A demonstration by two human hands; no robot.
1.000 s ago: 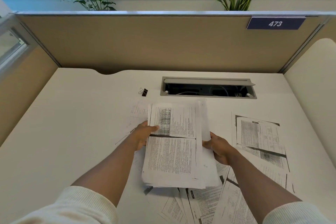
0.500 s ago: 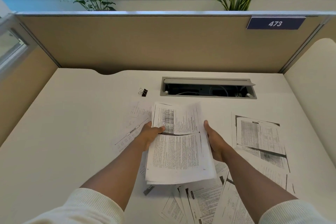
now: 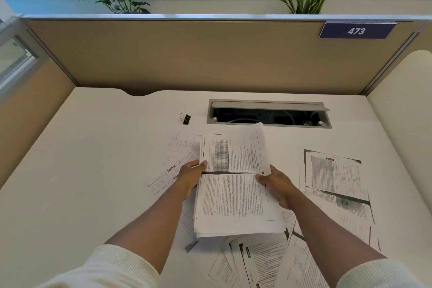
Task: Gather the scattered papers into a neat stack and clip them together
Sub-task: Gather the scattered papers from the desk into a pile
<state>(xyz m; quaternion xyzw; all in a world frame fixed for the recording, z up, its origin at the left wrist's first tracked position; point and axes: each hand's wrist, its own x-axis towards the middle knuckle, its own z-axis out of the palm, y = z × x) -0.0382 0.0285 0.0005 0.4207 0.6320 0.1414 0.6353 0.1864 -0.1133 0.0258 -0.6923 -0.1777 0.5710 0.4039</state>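
Note:
I hold a stack of printed papers (image 3: pixel 233 194) above the white desk (image 3: pixel 81 170), one hand on each long side. My left hand (image 3: pixel 190 176) grips its left edge, thumb on top. At the right edge, my right hand (image 3: pixel 278 183) grips with the thumb on the top sheet. The far end of the stack fans out slightly to the right. Loose sheets lie on the desk: one to the left (image 3: pixel 174 161), a pair at the right (image 3: pixel 336 180), several overlapping near me (image 3: pixel 264 262). A black binder clip (image 3: pixel 185 118) lies far left of the stack, apart from both hands.
An open cable tray (image 3: pixel 268 113) is sunk into the desk just beyond the stack. Beige partition walls (image 3: pixel 187 54) close the desk at the back and sides, with a "473" sign (image 3: pixel 356 30) and two plants above.
The stack has been squared between my hands, then tilted slightly. My right hand shifted from flat against the right edge to gripping it with the thumb on top.

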